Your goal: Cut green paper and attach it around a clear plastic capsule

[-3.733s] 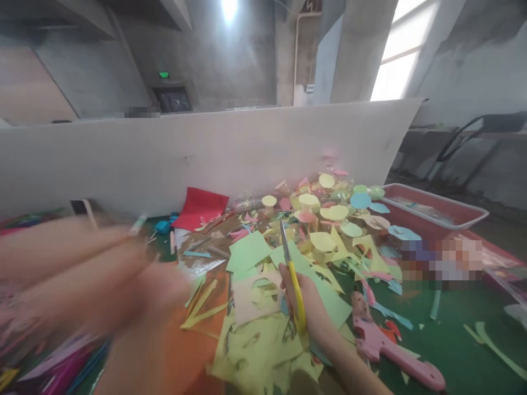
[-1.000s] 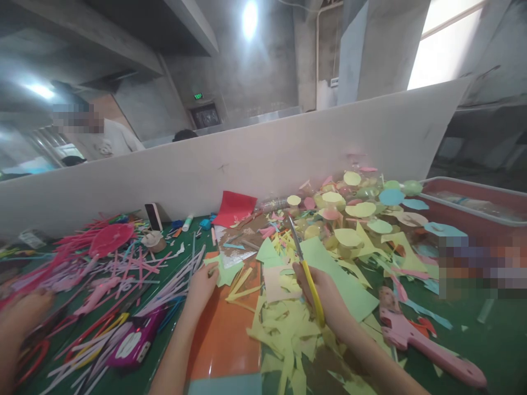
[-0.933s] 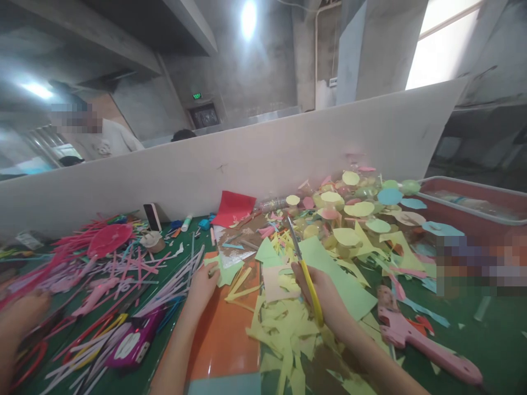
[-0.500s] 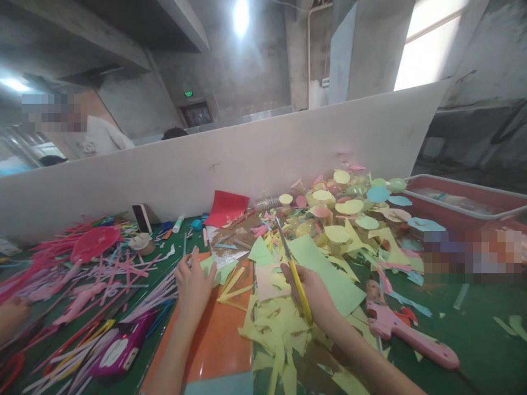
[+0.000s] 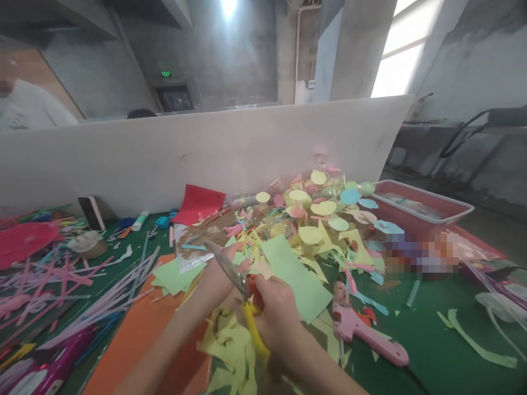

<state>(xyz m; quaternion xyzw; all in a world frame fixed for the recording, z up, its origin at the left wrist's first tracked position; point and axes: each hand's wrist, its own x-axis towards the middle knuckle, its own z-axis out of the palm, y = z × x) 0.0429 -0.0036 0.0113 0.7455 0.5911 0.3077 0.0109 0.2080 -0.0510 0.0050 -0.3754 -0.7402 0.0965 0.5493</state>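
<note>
Your 2 hands are close together over the heap of paper on the green table (image 5: 444, 343); your right hand (image 5: 278, 310) is wrapped around the handle of the yellow scissors (image 5: 242, 282), and the blades, which look nearly together, point up and to the left, across your left hand (image 5: 218, 282) in this view; your left hand reaches forward with the fingers bent, near the thin cut strips (image 5: 253, 241); the scissors cover a part of it, so I cannot tell how far it is open, or whether it has hold of something. The yellow paper scraps (image 5: 234, 356) lie below your hands; the large green sheet (image 5: 296, 277) lies just to the right; the pale green pieces (image 5: 177, 274) lie to the left, at the far end of the orange sheet (image 5: 140, 329). The step in hand, I judge, is sorting or handling of paper with the scissors ready, since no sheet is visible between the blades; the next move calls for keeping the blades clear of your left fingers, and for a light touch, because such thin paper probably slides easily.
</note>
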